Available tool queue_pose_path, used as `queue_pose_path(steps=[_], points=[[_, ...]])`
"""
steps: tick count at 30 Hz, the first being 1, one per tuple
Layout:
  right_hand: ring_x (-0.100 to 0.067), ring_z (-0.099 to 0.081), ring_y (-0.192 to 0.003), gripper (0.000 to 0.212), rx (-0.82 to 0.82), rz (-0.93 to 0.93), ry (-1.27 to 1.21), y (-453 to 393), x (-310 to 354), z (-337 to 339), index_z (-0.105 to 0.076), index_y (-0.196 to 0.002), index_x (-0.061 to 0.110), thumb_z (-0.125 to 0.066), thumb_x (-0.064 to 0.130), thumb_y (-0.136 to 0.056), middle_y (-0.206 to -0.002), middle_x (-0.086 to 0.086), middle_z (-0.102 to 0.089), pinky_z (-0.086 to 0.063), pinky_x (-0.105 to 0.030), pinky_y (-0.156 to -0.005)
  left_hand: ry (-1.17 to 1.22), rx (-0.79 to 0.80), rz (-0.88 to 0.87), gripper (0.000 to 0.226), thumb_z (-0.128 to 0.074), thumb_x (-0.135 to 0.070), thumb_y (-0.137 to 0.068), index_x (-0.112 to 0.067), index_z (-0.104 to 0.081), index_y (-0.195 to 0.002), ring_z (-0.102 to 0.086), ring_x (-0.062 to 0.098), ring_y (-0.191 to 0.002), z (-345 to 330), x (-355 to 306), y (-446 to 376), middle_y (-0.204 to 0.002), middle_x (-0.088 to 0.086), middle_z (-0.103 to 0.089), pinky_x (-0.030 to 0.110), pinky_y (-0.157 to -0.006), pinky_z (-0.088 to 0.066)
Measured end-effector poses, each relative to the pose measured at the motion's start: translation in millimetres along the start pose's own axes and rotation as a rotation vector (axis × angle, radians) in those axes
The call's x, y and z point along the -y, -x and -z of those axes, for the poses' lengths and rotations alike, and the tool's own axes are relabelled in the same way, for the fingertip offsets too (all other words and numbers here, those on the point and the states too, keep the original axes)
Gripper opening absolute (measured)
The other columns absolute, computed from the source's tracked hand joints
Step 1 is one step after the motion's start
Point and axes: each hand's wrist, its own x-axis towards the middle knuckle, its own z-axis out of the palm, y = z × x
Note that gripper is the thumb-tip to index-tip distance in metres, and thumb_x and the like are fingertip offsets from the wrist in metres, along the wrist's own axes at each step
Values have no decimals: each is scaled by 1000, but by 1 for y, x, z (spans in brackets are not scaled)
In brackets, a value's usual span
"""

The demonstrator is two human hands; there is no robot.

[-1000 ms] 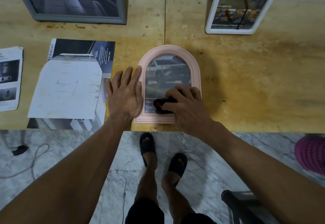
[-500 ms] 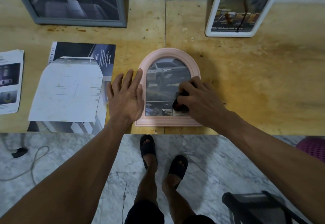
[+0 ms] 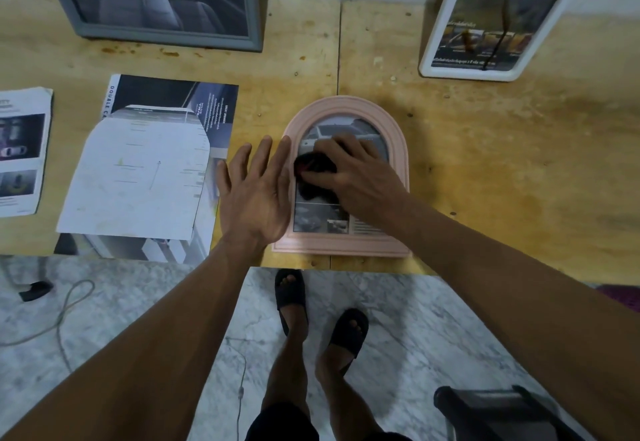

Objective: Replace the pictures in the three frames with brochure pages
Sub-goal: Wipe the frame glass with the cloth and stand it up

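Three frames show, a pink arched frame (image 3: 398,150) flat near the table (image 3: 519,170) edge, a grey frame (image 3: 254,8) and a white frame (image 3: 434,56) leaning behind; the left hand (image 3: 258,195) presses flat beside the pink one, the right hand (image 3: 349,172) grips a dark cloth (image 3: 311,167) on its glass, and a brochure (image 3: 214,108) reads "DOUBLE".

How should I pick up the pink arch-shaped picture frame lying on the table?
Probably grip the pink arched frame by its straight right side rail, coming from the right. It lies flat, the left hand covers its left rail, and the right side is bare.
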Motion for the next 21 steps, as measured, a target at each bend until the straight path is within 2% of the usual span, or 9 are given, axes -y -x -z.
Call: queue_pose_path(steps=[2, 5, 6, 8, 11, 16, 21], points=[[-38, -46, -120, 35, -9, -81, 14, -9, -8, 3, -62, -125, 31, -46, 33, -94, -130, -13, -54, -41, -52, -90, 3, 5, 2, 53, -15, -46, -106, -38, -21, -158, -18, 29, -150, 0, -1, 0, -164, -4, -27, 58, -118, -16], [-39, -42, -124, 49, 34, -195, 27, -20, -19, 11, -61, -128, 31, -27, 37, -93, -134, -12, -50, -37, -51, -92, 10, 8, 7, 54, -13, -48, -106, -38, -21, -158, -17, 28, -151, 0, -1, 0, -165, -4, -26, 57, -120, -12], [-38, -40, -125, 50, 45, -219, 49, -22, -24, 12, -58, -130, 31, -27, 36, -92, -135, -11, -48, -35, -50, -93, 11, 8, 7, 54, -13, -48, -105, -38, -21, -158, -17, 28, -151, 0, -1, 0, -165, -4, -26, 57, -120, -13], [-37, -37, -125, 44, 57, -260, 101, -20, -35, 10, -52, -136, 32, -41, 30, -92, -136, -10, -45, -33, -51, -94, 11, 2, 6, 54, -14, -48, -106, -38, -22, -158, -17, 28, -151, 0, -1, 0, -164, -5, -27, 58, -119, -15], [-35, -36, -122, 50, 77, -314, 101, -15, -42, 7, -47, -137, 34, -58, 32, -88, -133, -6, -45, -33, -49, -93, 17, -8, 16, 53, -15, -47, -106, -38, -24, -157, -18, 27, -150, -1, -1, 0, -164, -5, -28, 58, -119, -16], [-32, -37, -116, 48, -12, -415, -65, 3, -26, 2, -50, -136, 28, -57, 22, -89, -130, -5, -50, -34, -45, -90, 28, -22, 24, 52, -15, -45, -106, -37, -25, -157, -18, 27, -150, -2, -2, 1, -163, -5, -28, 58, -119, -14], [-31, -47, -103, 29, -134, -360, -214, 33, -3, -7, -64, -117, 21, -51, 23, -90, -116, -4, -60, -44, -43, -78, 21, -26, 19, 52, -14, -45, -107, -37, -25, -157, -19, 28, -149, -1, -3, 1, -163, -4, -29, 58, -118, -15]])
